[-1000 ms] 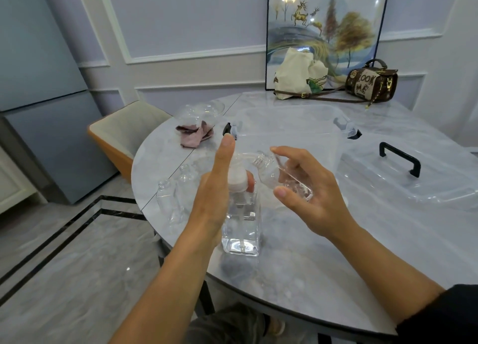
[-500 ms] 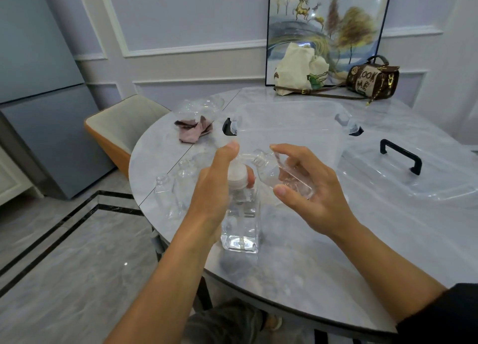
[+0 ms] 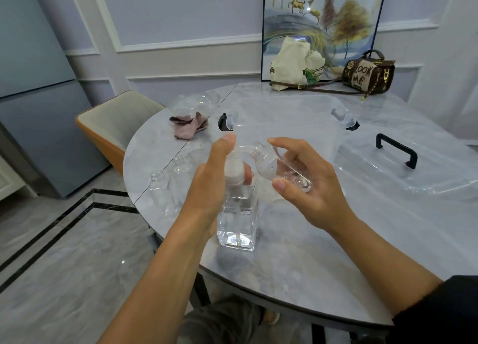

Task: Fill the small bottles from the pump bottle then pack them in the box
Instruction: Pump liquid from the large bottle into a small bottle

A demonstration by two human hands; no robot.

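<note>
Head view: filling at the pump bottle [image 3: 238, 214].
Left grip [image 3: 207, 186] curls round its pump head; right grip [image 3: 310, 188] pinches a tilted small bottle [image 3: 269, 166] at its spout.

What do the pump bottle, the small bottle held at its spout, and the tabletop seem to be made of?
Pump bottle: clear glossy body, likely hard plastic; liquid shows through; matte white pump head. Small bottle: clear and shiny with a threaded neck; plastic or glass, unclear. Tabletop: grey veined, polished; marble or a marble-look slab.
</note>
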